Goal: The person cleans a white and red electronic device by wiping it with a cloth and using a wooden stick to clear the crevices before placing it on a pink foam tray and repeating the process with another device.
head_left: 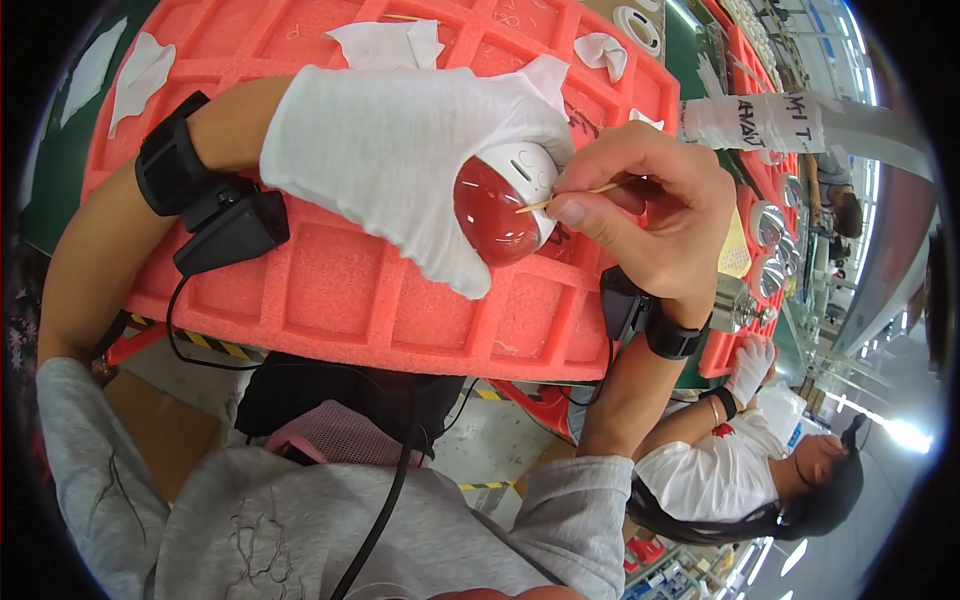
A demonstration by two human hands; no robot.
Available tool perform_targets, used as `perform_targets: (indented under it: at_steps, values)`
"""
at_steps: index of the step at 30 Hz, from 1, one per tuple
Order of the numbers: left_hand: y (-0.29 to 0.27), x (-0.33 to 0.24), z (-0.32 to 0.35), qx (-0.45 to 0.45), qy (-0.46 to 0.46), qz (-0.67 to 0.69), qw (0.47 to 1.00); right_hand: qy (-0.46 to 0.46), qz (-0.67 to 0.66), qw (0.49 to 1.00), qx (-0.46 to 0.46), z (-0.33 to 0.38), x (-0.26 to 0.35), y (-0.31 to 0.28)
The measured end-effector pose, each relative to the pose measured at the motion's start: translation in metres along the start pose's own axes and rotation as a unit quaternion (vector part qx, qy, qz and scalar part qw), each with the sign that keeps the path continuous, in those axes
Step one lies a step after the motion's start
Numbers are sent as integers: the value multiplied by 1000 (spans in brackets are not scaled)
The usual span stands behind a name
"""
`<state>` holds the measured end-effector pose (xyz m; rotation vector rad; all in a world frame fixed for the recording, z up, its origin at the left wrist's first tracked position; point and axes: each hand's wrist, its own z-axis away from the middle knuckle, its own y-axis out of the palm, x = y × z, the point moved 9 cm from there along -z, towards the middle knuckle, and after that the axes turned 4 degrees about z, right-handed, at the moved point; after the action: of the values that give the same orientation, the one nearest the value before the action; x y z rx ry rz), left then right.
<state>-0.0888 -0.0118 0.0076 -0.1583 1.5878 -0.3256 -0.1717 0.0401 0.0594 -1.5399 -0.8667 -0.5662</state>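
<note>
My left hand (400, 160), in a white cloth glove, is wrapped round a rounded device (497, 215) with a glossy, see-through dome and a white rim. Through the dome shows the red-pink colour of the foam below. Bare and pinched, my right hand (650, 205) grips a thin wooden toothpick (535, 207). Its tip lies at the edge where the dome meets the white rim. Both hands are above a pink foam tray (333, 275) divided into square compartments. The device's underside is hidden by the glove.
Crumpled white wipes (388, 43) lie on the tray's far side, another wipe (145, 75) at its left. A tape-wrapped arm (750, 122) reaches in from the right. Beyond stand shiny round parts (767, 222) in a second pink tray. A co-worker (715, 465) works at the right.
</note>
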Motion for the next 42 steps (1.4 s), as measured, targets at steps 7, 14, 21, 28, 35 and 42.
perform_targets:
  at_steps: [7,14,21,28,35,42]
  values:
    - [0,7,1,4,-41,7,999,-10,-17,1000,0,0,0,1]
    - [0,7,2,-6,-32,10,999,-45,8,999,21,-3,8,3]
    - [7,9,-5,29,8,48,998,0,-76,997,-11,-2,-4,10]
    - [0,7,1,-6,17,-29,999,16,-158,987,-16,-6,-19,12]
    - [-4,2,3,-57,73,-50,994,17,-182,983,-9,-6,-24,11]
    - [-6,9,6,-77,25,-21,996,18,-200,980,-15,-5,-28,12]
